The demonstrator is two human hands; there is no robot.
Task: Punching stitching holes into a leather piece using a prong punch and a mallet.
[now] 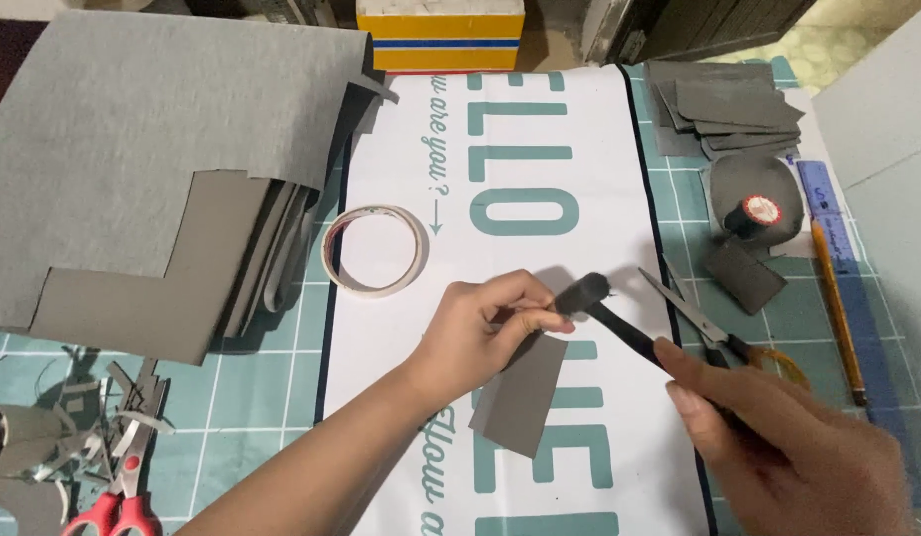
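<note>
Teal gridded cutting mat (262,397) under white banner (540,129)

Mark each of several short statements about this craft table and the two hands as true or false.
1. The left hand pinches a grey card piece. True.
2. The right hand holds red-handled scissors. False: it holds a black tool; the red-handled scissors lie at lower left.
3. A tape roll lies on the white sheet. True.
4. The pencil lies left of the tape roll. False: it lies at far right, beside a blue ruler.
</note>
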